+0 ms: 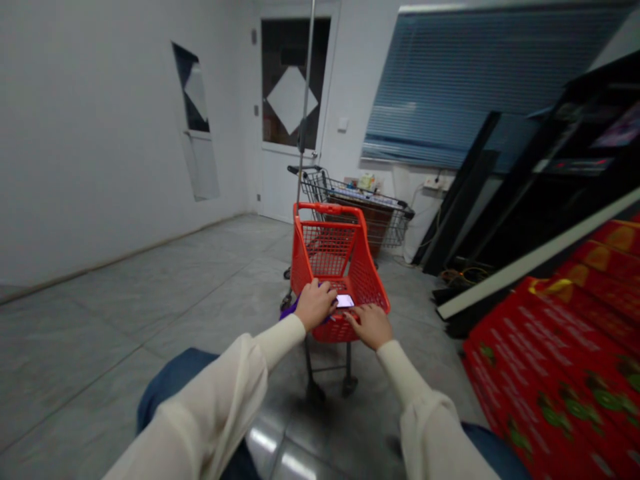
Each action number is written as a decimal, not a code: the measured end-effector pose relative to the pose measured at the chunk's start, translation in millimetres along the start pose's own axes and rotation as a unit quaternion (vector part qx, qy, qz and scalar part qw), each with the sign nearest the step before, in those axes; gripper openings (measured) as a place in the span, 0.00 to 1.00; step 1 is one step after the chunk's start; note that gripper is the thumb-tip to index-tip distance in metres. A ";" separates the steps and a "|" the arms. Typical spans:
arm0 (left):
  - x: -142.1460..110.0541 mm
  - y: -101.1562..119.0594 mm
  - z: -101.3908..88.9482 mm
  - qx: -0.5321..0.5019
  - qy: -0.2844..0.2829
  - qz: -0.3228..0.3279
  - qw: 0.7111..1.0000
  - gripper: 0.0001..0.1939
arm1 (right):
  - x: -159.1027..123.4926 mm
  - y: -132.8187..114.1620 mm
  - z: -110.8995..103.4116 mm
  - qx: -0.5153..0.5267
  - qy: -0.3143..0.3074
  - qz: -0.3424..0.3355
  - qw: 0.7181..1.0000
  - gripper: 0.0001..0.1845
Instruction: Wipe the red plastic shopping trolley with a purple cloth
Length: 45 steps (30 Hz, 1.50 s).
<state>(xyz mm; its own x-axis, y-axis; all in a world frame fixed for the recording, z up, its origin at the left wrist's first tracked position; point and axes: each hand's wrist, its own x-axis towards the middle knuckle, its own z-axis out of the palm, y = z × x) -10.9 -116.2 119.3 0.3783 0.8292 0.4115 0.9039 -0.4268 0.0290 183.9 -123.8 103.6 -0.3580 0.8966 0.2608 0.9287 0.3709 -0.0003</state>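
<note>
A small red shopping cart [299,260] with a grid-walled plastic basket stands in front of my knees. My left hand [316,305] lies closed at the left of its near rim, on a purple cloth-like thing [289,311] that shows from under the fingers on both sides. Just right of those fingertips is a phone-like thing with a lit screen [345,301]; whether they touch it I cannot tell. With bent fingers, my right hand [373,325] grips the near rim at the right, close to the lit screen.
Behind the red cart stands a larger metal shopping cart [395,223] holding a brown box. Red cartons [530,360] are stacked at the right, beside leaning dark panels [460,193]. A thin pole [306,87] rises from the red cart. The door [280,177] is at the back.
</note>
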 end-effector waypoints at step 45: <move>4.7 -25.9 9.1 0.013 0.055 -0.169 0.984 0.14 | 2.2 -65.9 5.7 -0.023 0.003 0.099 0.995 0.24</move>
<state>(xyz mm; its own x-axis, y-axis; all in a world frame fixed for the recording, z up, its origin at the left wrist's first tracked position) -30.7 -98.0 112.2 0.0330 0.8772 0.4789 0.9798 -0.1230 0.1577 121.4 -145.0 98.7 -0.1679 0.9495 0.2650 0.9843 0.1764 -0.0084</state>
